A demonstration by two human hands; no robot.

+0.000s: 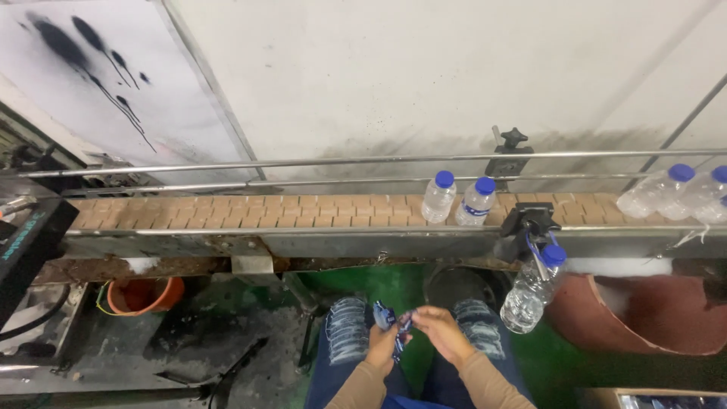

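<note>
Over my lap, my left hand [384, 344] and my right hand [441, 332] meet on a small blue and white plastic label sleeve [391, 321]; both pinch it between the fingers. Two clear water bottles with blue caps, one bare [438, 198] and one with a blue label [475, 203], stand upright on the tan conveyor belt [250, 213] ahead of me. Another clear bottle [531, 290] hangs tilted off the conveyor's front rail to my right. Two more bottles [656, 194] [708, 193] ride the belt at the far right.
Metal guide rails [303, 162] run along the belt, with a black clamp knob [513, 138] on them. An orange bucket [144, 294] sits under the conveyor at left, a large reddish drum [644, 314] at right. The floor is green and grimy. A black machine [26, 242] stands at far left.
</note>
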